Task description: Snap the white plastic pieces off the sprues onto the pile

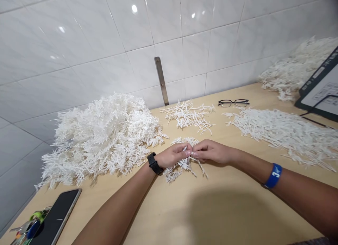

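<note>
By the left edge of the desk (163,209) lie a bunch of keys (26,229) and, just beside it, a smartphone (59,213) with its dark screen up. Beyond them a tall heap of white branched sprigs (105,136) runs from that edge toward the back edge at the tiled wall. Next comes the left hand (174,155), a black watch (154,163) at its wrist, thumb and forefinger pinched on a thin white sprig (192,153). Handling this fine probably goes best with a light tip-to-tip pinch, both grips close to where the stem forks, and a steady pull rather than a jerk. The sprig sits between the two sets of fingertips, above a small clump (173,174) on the desk; which of the strands there are held, I cannot tell. A loose cluster (187,114) lies beyond, nearer the back edge. The right hand (215,151), with a blue wristband (273,175) up its forearm, pinches from the other side. Farther right, eyeglasses (233,103) rest near the back edge, a flat spread of short white pieces (285,132) lies in front of them, and another pile (298,67) stands against the wall behind a dark-edged board (327,86).
</note>
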`<state>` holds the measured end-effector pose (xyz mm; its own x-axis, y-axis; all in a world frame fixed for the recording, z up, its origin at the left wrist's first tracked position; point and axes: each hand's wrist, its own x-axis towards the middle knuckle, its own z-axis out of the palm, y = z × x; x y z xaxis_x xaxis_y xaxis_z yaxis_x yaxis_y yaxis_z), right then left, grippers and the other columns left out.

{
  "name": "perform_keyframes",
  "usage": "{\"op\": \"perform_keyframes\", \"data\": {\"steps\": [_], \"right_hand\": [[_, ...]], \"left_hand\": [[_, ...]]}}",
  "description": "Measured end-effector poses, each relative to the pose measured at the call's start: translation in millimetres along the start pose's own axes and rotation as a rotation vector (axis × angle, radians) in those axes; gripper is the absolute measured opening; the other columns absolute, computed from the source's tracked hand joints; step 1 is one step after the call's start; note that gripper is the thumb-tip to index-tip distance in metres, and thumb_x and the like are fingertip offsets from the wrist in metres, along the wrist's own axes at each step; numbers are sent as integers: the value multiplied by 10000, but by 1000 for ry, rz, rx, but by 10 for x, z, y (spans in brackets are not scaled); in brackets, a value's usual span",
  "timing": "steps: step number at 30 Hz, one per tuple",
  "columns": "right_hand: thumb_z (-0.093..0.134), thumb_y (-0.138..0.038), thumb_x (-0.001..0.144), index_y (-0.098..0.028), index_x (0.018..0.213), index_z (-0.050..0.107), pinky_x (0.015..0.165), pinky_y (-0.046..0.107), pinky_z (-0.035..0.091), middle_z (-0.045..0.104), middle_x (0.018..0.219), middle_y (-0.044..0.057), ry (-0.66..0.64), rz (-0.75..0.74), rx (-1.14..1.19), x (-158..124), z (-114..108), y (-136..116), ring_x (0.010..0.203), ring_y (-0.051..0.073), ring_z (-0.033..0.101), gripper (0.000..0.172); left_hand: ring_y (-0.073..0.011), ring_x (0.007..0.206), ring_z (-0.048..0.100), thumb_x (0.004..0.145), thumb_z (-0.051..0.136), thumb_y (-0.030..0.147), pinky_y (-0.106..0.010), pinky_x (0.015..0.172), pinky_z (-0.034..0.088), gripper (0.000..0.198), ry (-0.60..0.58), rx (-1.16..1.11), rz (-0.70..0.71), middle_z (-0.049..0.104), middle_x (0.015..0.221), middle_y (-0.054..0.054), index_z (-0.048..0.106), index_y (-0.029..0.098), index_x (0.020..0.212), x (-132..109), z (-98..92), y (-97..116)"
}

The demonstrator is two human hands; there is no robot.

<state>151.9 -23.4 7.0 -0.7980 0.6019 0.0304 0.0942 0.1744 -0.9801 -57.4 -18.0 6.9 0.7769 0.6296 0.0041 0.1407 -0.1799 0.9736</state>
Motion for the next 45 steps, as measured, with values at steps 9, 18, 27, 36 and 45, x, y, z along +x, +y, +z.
{"op": "perform_keyframes", "data": {"steps": [9, 18, 27, 36, 45], "right_hand": [[659, -367, 807, -187, 549, 457, 472, 258, 291, 420, 492, -38, 347, -119, 432, -10, -210, 73, 457, 100, 343, 373], [436, -580, 882, -213, 951, 615, 483, 279, 373, 552, 661, 12, 951, -189, 573, -76, -553, 24, 496, 131, 432, 414], [530, -449, 891, -178, 624, 544, 570, 265, 348, 493, 585, -5, 533, -119, -137, -2, 25, -49, 575, 127, 434, 381], [608, -473, 819, -187, 692, 501, 524, 243, 271, 419, 588, -44, 361, 58, -329, 30, 73, 24, 563, 113, 377, 331], [628, -426, 793, -196, 744, 562, 529, 248, 262, 456, 631, -36, 426, 56, -591, 8, 85, -12, 587, 121, 405, 244]], "left_hand": [[-102, 643, 399, 761, 645, 574, -242, 612, 317, 450, 39, -231, -53, 440, 727, 10, 484, 156, 814, -32, -59, -3], [-73, 542, 397, 710, 699, 557, -220, 522, 286, 467, 161, -347, -116, 451, 653, 34, 463, 163, 795, 0, -30, -14], [-57, 521, 372, 751, 661, 563, -208, 509, 274, 448, 190, -307, -126, 437, 648, 52, 479, 167, 851, 6, -6, -57], [-55, 528, 356, 755, 634, 595, -197, 516, 271, 464, 280, -190, -106, 432, 629, 61, 496, 171, 882, 5, 69, -42], [-53, 532, 396, 701, 702, 554, -201, 525, 319, 454, 391, -242, -92, 462, 657, 52, 530, 161, 850, 41, 107, -11]]}}
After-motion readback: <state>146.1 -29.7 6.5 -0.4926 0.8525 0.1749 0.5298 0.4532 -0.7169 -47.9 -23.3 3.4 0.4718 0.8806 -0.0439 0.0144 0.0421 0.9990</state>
